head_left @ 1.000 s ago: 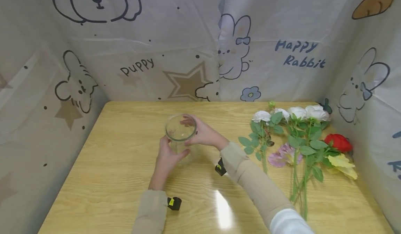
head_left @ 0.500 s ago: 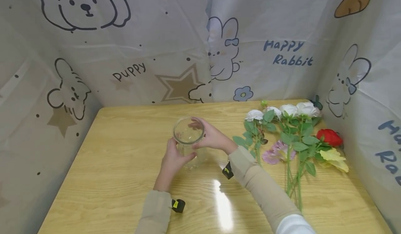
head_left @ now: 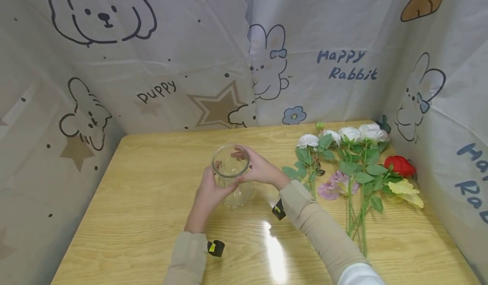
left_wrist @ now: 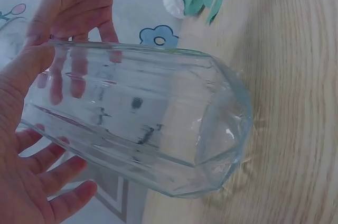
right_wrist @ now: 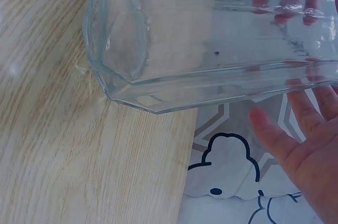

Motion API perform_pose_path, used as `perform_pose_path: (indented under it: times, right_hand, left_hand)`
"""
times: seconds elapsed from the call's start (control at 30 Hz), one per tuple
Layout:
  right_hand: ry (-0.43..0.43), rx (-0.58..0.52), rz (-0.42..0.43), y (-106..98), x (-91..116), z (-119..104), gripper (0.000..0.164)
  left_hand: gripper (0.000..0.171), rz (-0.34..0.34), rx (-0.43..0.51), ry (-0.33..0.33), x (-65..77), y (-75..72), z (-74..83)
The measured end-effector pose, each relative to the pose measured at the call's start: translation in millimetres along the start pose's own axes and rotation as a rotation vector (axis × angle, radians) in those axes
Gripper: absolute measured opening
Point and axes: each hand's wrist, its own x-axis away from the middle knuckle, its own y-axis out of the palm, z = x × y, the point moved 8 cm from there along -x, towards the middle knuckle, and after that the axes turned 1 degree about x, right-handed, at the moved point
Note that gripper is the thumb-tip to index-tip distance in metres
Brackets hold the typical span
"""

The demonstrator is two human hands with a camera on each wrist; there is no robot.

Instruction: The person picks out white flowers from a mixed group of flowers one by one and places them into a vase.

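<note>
Much of the glass vase (left_wrist: 142, 123) is hard to read, for its clear walls let the table (head_left: 152, 183) and the cloth (head_left: 213, 14) show through, and its upper part is covered by two hands. In the head view it stands upright, roughly midway between the table's left and right edges and in from the far edge; whether its base rests fully on the wood is hard to tell. Both wrist views lose the mouth end at the side of the frame, and fingers seen through the glass blur together. The table's near edge is out of view. Toward the far right corner and right edge, leaves and stems overlap among white flowers (head_left: 360, 133), a red flower (head_left: 399, 166) and a yellow flower (head_left: 406, 192), and a stem crosses the purple flower (head_left: 338, 185). Each hand has its grip round the vase: the left hand (head_left: 209, 191) comes up from the near side, its thumb angled across the front, while the right hand (head_left: 260, 168) reaches in from the right, thumb in front, fingertips visible through the mouth behind. Both forearms, in beige sleeves (head_left: 187, 255), are cut off below.
</note>
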Motion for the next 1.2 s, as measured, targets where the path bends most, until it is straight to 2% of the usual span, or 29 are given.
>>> perform_pose_path:
  times: [0.2, 0.33, 0.47, 0.57, 0.67, 0.8, 0.93, 1.03, 1.1, 1.2]
  right_hand:
    - [0.033, 0.022, -0.014, -4.5, 7.3, 8.5, 0.094]
    - [0.075, 0.037, -0.033, -14.1, 21.8, 15.8, 0.093]
    - [0.143, 0.065, -0.095, -30.1, 49.6, 24.3, 0.090]
    - [0.231, 0.122, -0.155, -46.1, 78.7, 31.3, 0.087]
    - [0.329, 0.213, -0.166, -65.6, 108.3, 39.8, 0.084]
    - [0.458, 0.334, -0.082, -94.0, 139.3, 53.8, 0.076]
    - [0.582, 0.494, 0.030, -115.2, 157.2, 67.8, 0.054]
    - [0.659, 0.627, 0.088, -118.8, 163.3, 77.7, 0.033]
    - [0.680, 0.652, 0.112, -114.5, 164.6, 85.4, 0.022]
    - [0.679, 0.623, 0.154, -103.0, 163.6, 95.2, 0.030]
  left_hand:
    - [0.088, -0.037, 0.050, 0.041, -4.3, 1.3, 3.6]
    - [0.083, -0.053, 0.102, 0.054, -7.5, -0.9, 5.4]
    - [0.080, -0.083, 0.084, 0.048, -8.9, -3.9, 8.4]
    - [0.079, -0.112, 0.015, 0.042, -8.7, -6.4, 12.7]
    - [0.079, -0.136, -0.051, 0.021, -8.1, -8.5, 15.3]
    - [0.078, -0.155, -0.077, 0.005, -8.5, -8.9, 15.7]
    - [0.078, -0.160, -0.076, 0.004, -9.1, -8.4, 16.1]
    - [0.078, -0.160, -0.071, 0.001, -9.9, -7.7, 15.7]
    - [0.079, -0.158, -0.065, 0.002, -10.6, -6.9, 15.4]
    - [0.079, -0.154, -0.058, 0.014, -10.5, -7.7, 15.1]
